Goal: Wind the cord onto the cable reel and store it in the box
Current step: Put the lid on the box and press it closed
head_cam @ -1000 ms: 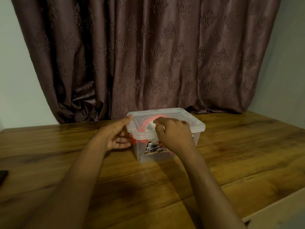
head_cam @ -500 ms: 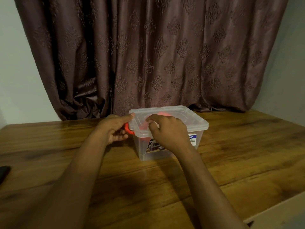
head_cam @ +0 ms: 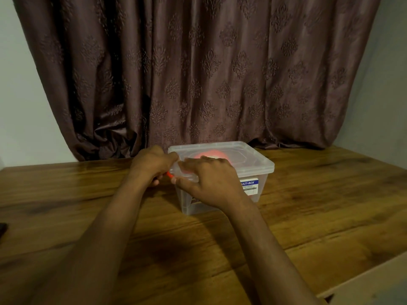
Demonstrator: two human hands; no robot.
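A clear plastic box (head_cam: 255, 190) with a blue label stands on the wooden table, its translucent lid (head_cam: 246, 157) lying on top. The red cable reel (head_cam: 209, 154) shows dimly through the lid. My left hand (head_cam: 152, 164) grips the box's left end, its fingers curled round a red latch (head_cam: 169, 175) under the lid rim. My right hand (head_cam: 211, 179) rests on the lid's near left corner, fingers on top and thumb hooked under the rim. The cord itself is hidden inside.
A brown patterned curtain (head_cam: 198, 73) hangs right behind the box. The table (head_cam: 319, 205) stretches wide to both sides. A dark object (head_cam: 2, 228) sits at the far left edge, and a pale cardboard edge (head_cam: 370, 285) juts in at the bottom right.
My left hand has slid from the lid's corner down to the red latch at the box's left end. My right hand has shifted left along the lid to its near corner.
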